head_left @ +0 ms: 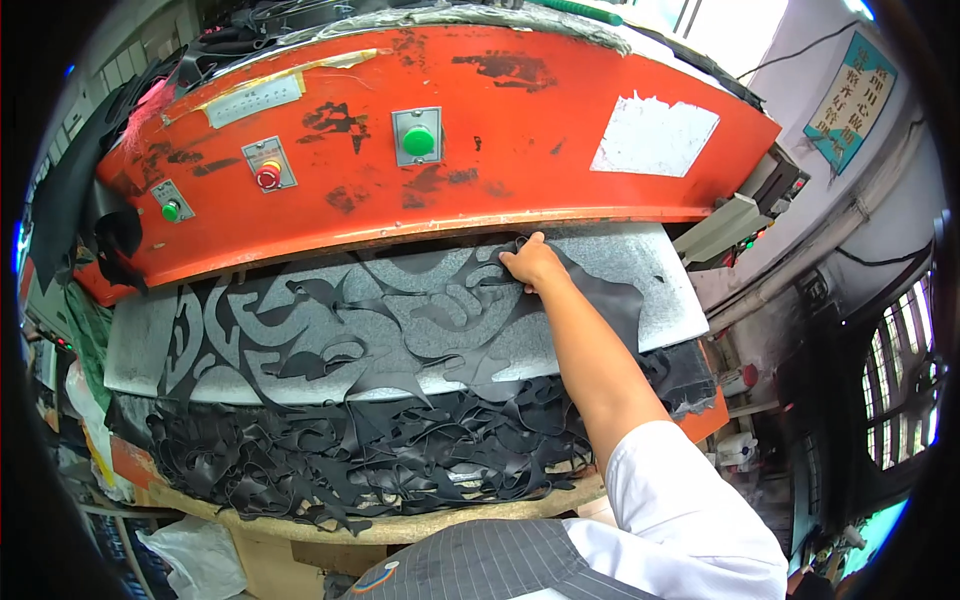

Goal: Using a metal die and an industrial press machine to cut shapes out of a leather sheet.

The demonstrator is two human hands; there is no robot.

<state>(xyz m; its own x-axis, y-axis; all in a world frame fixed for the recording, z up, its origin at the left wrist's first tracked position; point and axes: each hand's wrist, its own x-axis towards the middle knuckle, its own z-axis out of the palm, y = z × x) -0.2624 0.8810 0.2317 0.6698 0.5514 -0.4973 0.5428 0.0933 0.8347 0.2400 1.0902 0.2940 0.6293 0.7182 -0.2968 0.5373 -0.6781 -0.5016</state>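
My right hand [533,263] reaches to the back of a grey metal bed [675,275], close under the red machine front. Its fingers are bent and closed on the far edge of a black leather-like sheet [600,300]. Curved shapes have been cut out of this sheet, leaving thin strips and holes through which the bed shows. Part of the sheet's far edge lies in the shadow of the machine. My left hand is not in view.
Black scraps [370,450] are heaped along the near side of the bed. Above it, the red machine front [540,130] carries a large green button [418,141], a red knob [268,175] and a small green button [171,210]. A control box [735,215] juts out at right.
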